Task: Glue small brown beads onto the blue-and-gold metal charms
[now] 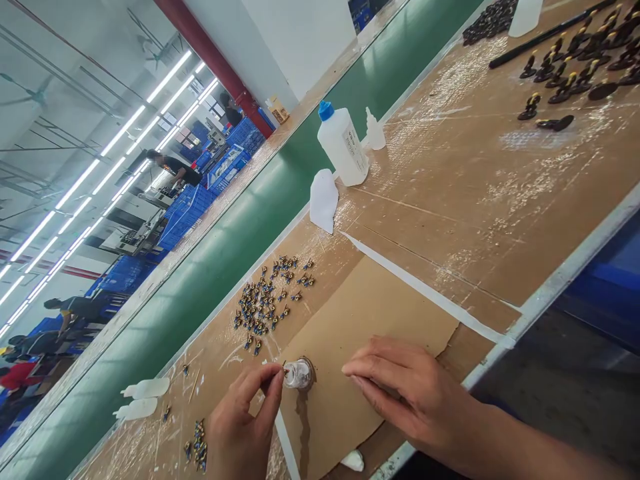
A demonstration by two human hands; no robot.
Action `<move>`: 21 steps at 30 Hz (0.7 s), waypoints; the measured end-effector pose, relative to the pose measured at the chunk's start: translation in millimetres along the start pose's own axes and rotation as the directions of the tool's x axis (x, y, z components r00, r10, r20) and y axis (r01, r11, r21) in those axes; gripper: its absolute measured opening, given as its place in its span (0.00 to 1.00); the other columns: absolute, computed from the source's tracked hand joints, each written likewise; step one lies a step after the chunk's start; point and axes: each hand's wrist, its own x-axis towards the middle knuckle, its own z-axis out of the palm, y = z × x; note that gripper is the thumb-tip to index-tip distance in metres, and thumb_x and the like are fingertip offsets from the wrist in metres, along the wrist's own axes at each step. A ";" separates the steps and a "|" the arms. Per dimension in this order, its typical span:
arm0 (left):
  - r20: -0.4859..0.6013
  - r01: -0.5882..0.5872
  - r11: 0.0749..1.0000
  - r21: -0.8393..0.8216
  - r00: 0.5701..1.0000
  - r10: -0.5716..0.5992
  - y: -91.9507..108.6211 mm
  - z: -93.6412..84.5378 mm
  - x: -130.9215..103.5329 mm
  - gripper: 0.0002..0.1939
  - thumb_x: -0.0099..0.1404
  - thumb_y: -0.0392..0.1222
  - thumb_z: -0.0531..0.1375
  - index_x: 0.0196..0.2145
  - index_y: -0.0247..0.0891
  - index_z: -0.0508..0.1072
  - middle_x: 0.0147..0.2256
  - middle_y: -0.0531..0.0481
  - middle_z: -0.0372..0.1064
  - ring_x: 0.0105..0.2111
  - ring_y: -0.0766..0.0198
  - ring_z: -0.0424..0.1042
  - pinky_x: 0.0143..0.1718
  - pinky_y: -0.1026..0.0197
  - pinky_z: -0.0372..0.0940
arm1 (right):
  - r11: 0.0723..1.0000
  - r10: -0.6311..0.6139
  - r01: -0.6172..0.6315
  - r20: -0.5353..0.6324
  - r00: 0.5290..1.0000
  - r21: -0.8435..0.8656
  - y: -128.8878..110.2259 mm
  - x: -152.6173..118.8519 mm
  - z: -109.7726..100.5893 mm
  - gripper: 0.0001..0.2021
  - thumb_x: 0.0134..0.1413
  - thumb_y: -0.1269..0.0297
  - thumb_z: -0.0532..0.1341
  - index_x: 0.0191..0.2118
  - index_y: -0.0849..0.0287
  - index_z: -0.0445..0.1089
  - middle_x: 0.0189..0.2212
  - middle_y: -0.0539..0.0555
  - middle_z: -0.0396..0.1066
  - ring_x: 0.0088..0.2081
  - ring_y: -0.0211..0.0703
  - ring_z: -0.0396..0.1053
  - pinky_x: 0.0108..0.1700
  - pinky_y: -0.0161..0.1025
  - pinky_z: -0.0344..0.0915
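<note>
left hand: thumb and index tips (245, 420) pinched, apparently on a tiny dark piece (287, 373); too small to identify.
right hand: fingers and thumb (410, 383) drawn loosely together, nothing seen between; cannot tell if it grips anything.
pinch: light and near the fingertips looks best; squeezing hard could flip out something that small.
small cup (300, 374): easy to knock, I'd guess; wrist steady, fingers off the rim, slow movements.
wet streak (304, 427): runs from the cup over the cardboard (370, 320); sleeveless wrists best lifted clear of it.
piece vs hands: at the left fingertips, just beside the cup's rim; right hand apart, across the cup.
blue-and-gold pieces (260, 303): loose pile beyond the cup, away from the person; smaller cluster (200, 445) just beside the left hand, on its outer side.
bottles: blue-capped one (345, 148) upright, well beyond both hands; two white ones (145, 389) lying down, left of the left hand.
</note>
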 end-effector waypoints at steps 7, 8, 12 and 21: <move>0.053 -0.008 0.996 0.084 0.999 0.004 0.9 -5.3 2.2 0.11 0.57 0.54 0.59 0.32 0.49 0.77 0.34 0.57 0.76 0.35 0.65 0.75 0.34 0.69 0.68 | 1.000 -0.010 0.010 -0.014 1.000 0.007 0.1 -0.1 -0.4 0.08 0.59 0.74 0.53 0.41 0.60 0.67 0.31 0.52 0.68 0.34 0.36 0.65 0.38 0.34 0.62; 0.055 -0.017 0.996 0.092 0.998 0.012 0.8 -5.1 2.3 0.11 0.57 0.54 0.59 0.33 0.49 0.77 0.34 0.57 0.76 0.35 0.65 0.75 0.34 0.69 0.68 | 1.000 -0.013 0.014 -0.016 1.000 0.011 0.1 0.1 -0.4 0.08 0.59 0.74 0.53 0.41 0.60 0.67 0.31 0.53 0.68 0.34 0.35 0.65 0.38 0.33 0.62; 0.042 -0.058 0.993 0.101 0.998 0.054 0.1 -1.8 2.4 0.11 0.58 0.53 0.59 0.33 0.48 0.77 0.34 0.56 0.76 0.35 0.65 0.75 0.36 0.67 0.68 | 1.000 -0.005 0.006 -0.011 1.000 0.010 -0.1 0.3 -0.7 0.09 0.59 0.74 0.54 0.42 0.59 0.67 0.32 0.52 0.69 0.35 0.35 0.65 0.39 0.33 0.62; -0.004 0.024 0.998 0.054 1.000 -0.024 10.5 -15.2 -2.2 0.12 0.54 0.55 0.60 0.30 0.46 0.77 0.30 0.55 0.76 0.31 0.64 0.75 0.33 0.67 0.68 | 1.000 -0.010 0.011 -0.024 1.000 0.009 1.5 0.6 -1.9 0.08 0.59 0.74 0.54 0.42 0.59 0.67 0.31 0.52 0.69 0.35 0.35 0.66 0.38 0.33 0.63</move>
